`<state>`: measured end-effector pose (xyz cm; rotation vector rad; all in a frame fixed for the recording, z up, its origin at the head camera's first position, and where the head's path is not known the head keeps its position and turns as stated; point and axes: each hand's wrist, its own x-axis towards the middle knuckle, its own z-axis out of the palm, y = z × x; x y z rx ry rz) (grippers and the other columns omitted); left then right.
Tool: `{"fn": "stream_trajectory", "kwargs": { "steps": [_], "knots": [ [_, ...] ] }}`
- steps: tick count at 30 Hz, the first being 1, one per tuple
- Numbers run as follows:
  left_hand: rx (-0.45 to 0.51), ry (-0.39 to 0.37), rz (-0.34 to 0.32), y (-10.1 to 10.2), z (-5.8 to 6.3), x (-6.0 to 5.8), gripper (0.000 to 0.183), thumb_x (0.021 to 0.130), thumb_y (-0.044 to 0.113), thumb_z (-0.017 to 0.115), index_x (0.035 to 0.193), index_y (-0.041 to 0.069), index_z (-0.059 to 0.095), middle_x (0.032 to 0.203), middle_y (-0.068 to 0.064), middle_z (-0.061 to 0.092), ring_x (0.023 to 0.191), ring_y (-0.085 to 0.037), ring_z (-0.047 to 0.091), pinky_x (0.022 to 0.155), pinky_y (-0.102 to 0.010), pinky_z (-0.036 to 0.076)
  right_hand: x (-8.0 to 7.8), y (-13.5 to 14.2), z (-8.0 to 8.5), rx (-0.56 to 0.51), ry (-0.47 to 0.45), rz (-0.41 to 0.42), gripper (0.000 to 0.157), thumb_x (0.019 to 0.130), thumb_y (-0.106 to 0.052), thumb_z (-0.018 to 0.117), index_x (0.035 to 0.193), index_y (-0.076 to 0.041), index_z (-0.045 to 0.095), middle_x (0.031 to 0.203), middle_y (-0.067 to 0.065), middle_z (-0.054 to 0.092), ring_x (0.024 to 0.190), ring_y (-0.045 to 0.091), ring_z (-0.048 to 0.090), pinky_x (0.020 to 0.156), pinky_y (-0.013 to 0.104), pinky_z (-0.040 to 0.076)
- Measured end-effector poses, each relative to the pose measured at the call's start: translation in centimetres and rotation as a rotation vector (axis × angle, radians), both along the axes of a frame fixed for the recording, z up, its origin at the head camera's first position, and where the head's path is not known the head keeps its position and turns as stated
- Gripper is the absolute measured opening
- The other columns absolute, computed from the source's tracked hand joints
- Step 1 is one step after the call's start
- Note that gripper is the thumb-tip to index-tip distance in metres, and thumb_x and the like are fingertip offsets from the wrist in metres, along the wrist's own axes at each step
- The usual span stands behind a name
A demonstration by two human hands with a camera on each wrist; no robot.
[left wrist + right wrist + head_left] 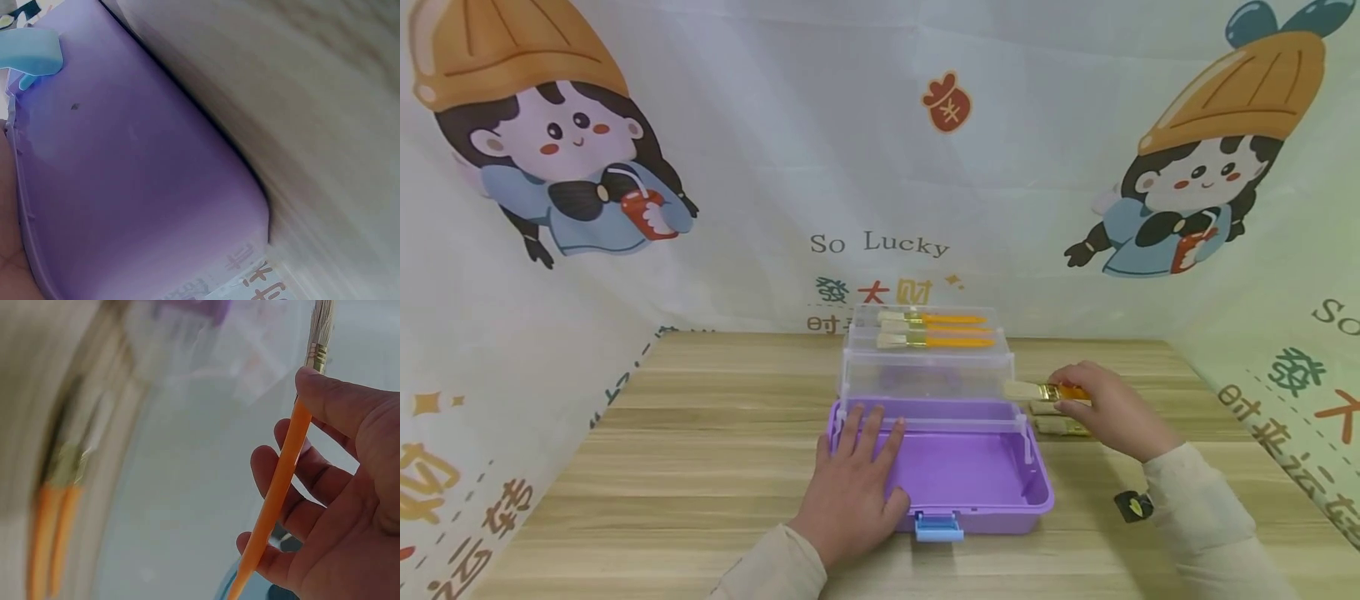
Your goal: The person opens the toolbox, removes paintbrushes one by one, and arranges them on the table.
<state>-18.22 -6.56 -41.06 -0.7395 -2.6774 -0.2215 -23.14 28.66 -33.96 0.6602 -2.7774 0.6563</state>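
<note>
A purple box [970,471] with a blue latch [938,527] stands on the table, its clear trays raised at the back. My left hand [857,479] lies over the box's left front corner, fingers spread and straight. The box's outer wall [137,156] fills much of the left wrist view. To the right of the box, my right hand [1108,408] pinches an orange-handled paintbrush [278,472] near its metal collar, bristles pointing left in the head view. Several similar paintbrushes [958,342] lie on the upper tray.
Two more paintbrushes [1060,427] lie on the wooden table [722,467] beneath the right hand. A small black object [1131,506] with a yellow-green mark is by the right sleeve. Printed cloth [760,150] hangs behind and along both sides.
</note>
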Motion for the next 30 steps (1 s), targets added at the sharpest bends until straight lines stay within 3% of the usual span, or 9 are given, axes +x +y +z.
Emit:
{"fn": "stream_trajectory", "kwargs": {
  "steps": [8,13,20,30],
  "knots": [
    [-0.009,-0.003,0.011,-0.2,0.0,0.1,0.070,0.091,0.042,0.052,0.154,0.013,0.039,0.157,-0.017,0.031,0.146,-0.040,0.019,0.102,-0.071,0.029,0.7,3.6,-2.6,0.034,-0.065,-0.049,0.023,0.088,-0.003,0.070,0.110,0.003,0.067,0.109,0.021,0.067,0.099,0.041,0.063,0.085,0.057,0.050],
    [-0.009,-0.008,0.009,-0.2,0.1,0.1,0.070,0.091,0.042,0.051,0.154,0.013,0.038,0.158,-0.017,0.030,0.146,-0.040,0.019,0.103,-0.071,0.029,0.7,5.0,-4.0,0.054,-0.131,-0.048,0.022,0.085,0.001,0.070,0.108,0.003,0.067,0.104,0.021,0.068,0.094,0.040,0.065,0.082,0.057,0.052],
    [-0.001,-0.013,0.007,-0.1,0.1,0.1,0.071,0.091,0.042,0.052,0.154,0.014,0.038,0.158,-0.017,0.029,0.147,-0.040,0.018,0.103,-0.071,0.028,-0.1,5.8,-5.6,0.088,-0.163,-0.018,0.019,0.081,0.005,0.070,0.098,-0.003,0.068,0.093,0.011,0.069,0.085,0.032,0.065,0.077,0.051,0.054],
    [-0.009,-0.025,0.006,0.0,0.1,0.1,0.070,0.091,0.042,0.051,0.154,0.014,0.037,0.158,-0.017,0.029,0.147,-0.040,0.018,0.104,-0.071,0.027,-0.7,6.1,-6.6,0.137,-0.211,-0.001,0.019,0.079,0.004,0.070,0.096,-0.003,0.067,0.096,0.014,0.070,0.092,0.040,0.066,0.081,0.054,0.053]
  ]
}}
